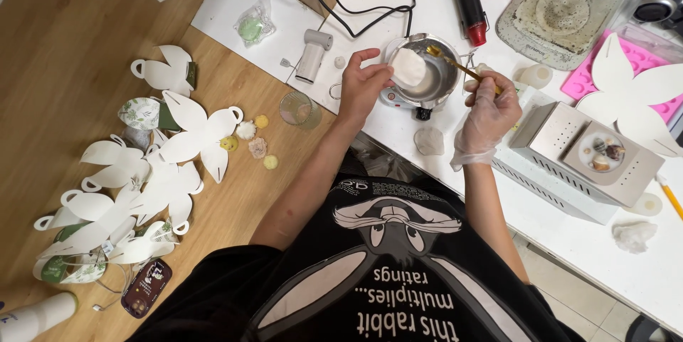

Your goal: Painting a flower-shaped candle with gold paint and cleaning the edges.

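Left of the metal pot (pixel 427 75), white paper cut-outs (pixel 149 171) with rounded petal shapes lie flat on the wooden desk (pixel 64 57). The bare left hand (pixel 361 87) pinches a white disc (pixel 409 66), smooth, round and matte, at the pot's left rim, its face tilted toward the camera. The pot is small, shiny and round. The gloved right hand (pixel 489 113), just right of the pot, grips a thin gold spoon (pixel 455 64); its long axis runs up-left, bowl end over the pot.
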